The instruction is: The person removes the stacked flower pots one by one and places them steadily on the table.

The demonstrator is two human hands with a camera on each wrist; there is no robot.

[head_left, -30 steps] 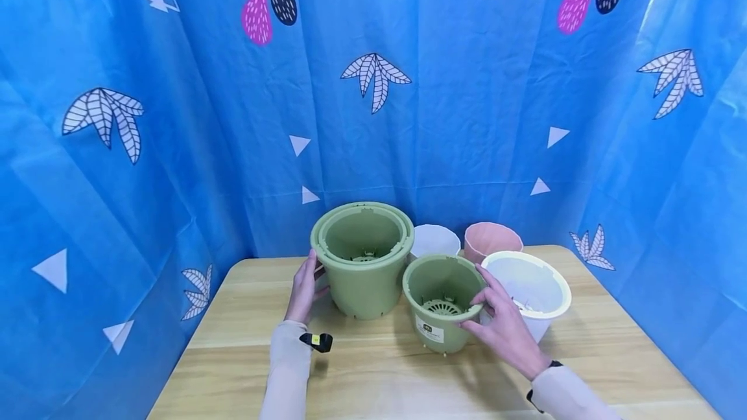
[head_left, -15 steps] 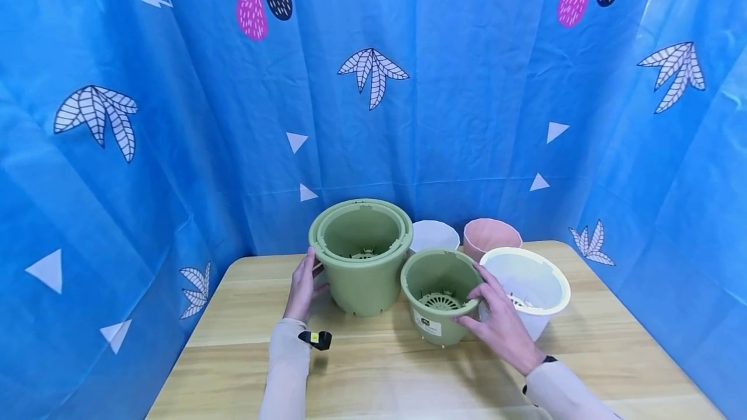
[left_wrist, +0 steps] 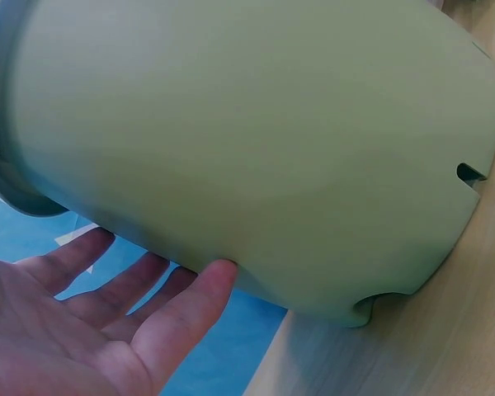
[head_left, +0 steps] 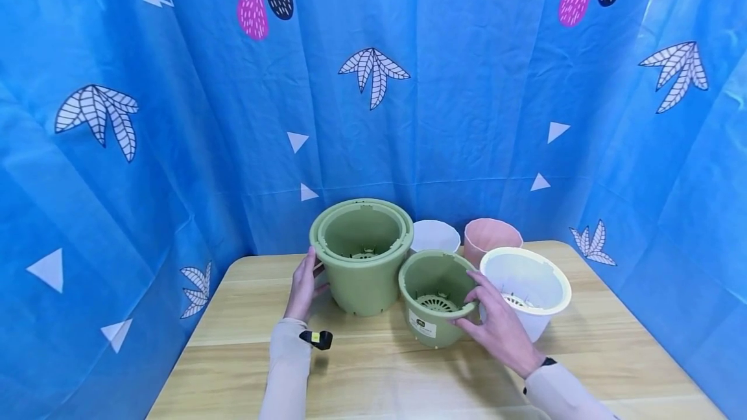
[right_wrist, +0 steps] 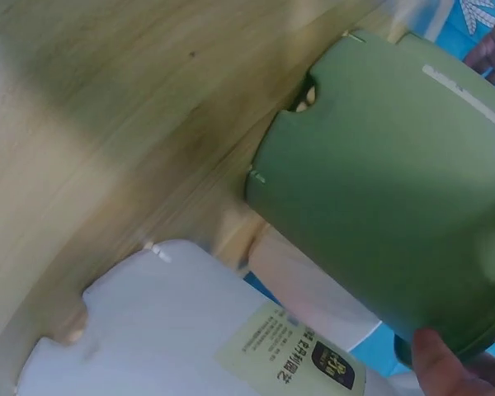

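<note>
In the head view, a large green flower pot [head_left: 358, 287] stands on the left with another green pot nested inside it. My left hand [head_left: 301, 287] rests on its left side, and the left wrist view shows the thumb and relaxed fingers [left_wrist: 186, 322] against the pot's wall. To the right, my right hand [head_left: 500, 329] pinches the rim of a smaller green flower pot [head_left: 438, 336], which has a white label and a slotted bottom. The right wrist view shows this small pot [right_wrist: 379, 190] from the side, thumb at its rim.
A white flower pot [head_left: 543, 306] stands right beside my right hand, its label [right_wrist: 272, 346] facing the right wrist camera. Behind are a smaller white pot [head_left: 434, 236] and a pink pot [head_left: 493, 236]. A blue patterned curtain [head_left: 373, 148] surrounds the wooden table [head_left: 245, 342].
The smaller green pot has shifted slightly left, toward the large pot, with my right hand on its rim. My left hand stays in place at the large pot.
</note>
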